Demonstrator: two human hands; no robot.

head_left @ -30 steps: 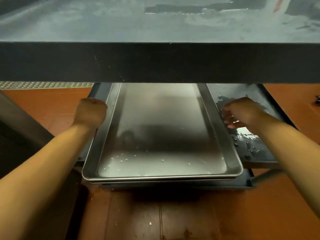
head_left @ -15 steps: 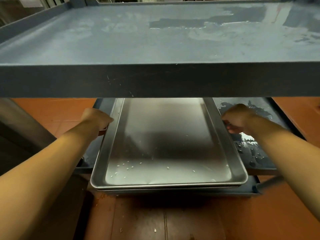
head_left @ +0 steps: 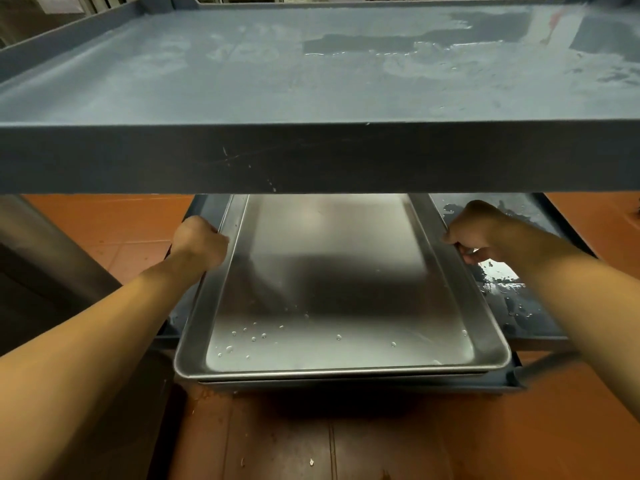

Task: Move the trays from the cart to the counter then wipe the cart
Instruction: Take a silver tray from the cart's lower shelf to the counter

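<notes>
- Left hand (head_left: 199,242) is clenched on the left rim of the metal tray (head_left: 332,292); right hand (head_left: 479,232) grasps the right rim.
- The tray sits on the cart's lower shelf (head_left: 519,306), its near end jutting past the edge, atop a second tray's rim (head_left: 346,377).
- It is shallow, rectangular, brushed steel, holding only water droplets (head_left: 256,336).
- The grey top shelf (head_left: 242,81) is smeared wet, over an orange tile floor (head_left: 114,237).

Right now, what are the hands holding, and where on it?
The metal tray, by its long side rims: left hand on the left rim, right hand on the right rim.
</notes>
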